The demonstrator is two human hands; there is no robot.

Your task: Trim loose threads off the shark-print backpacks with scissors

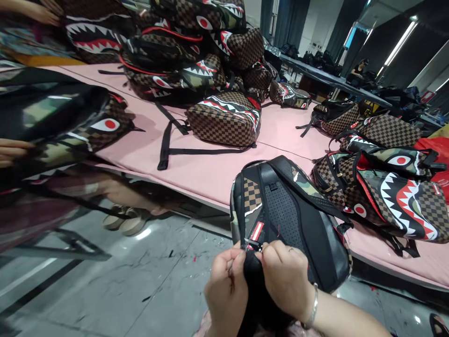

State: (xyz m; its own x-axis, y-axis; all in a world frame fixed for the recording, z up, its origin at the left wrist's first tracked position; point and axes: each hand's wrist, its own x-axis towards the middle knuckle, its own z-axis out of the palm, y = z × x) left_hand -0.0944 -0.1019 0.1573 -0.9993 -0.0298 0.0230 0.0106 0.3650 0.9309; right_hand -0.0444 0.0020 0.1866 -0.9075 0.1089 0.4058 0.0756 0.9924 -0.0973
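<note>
A backpack (284, 210) with a black padded back panel, camouflage and brown check patches stands tilted against the table's front edge, close before me. Its lower side is between my two hands. My left hand (228, 283) is closed in a pinch at the edge of a black fabric part (253, 276) of this backpack. Opposite it, my right hand (286, 276) pinches too, fingertips at the same spot. Between the fingertips shows a small shiny metal and black piece (253, 244); its exact kind I cannot make out. A red-and-white label (257, 230) sits just above.
A pink-covered table (206, 175) holds a heap of shark-mouth backpacks (175, 70), a checked one (224, 119) and more at right (400, 196). At left, a co-worker's hand (14, 152) touches another backpack (70, 121). Beige shoes (131, 222) stand on the grey floor.
</note>
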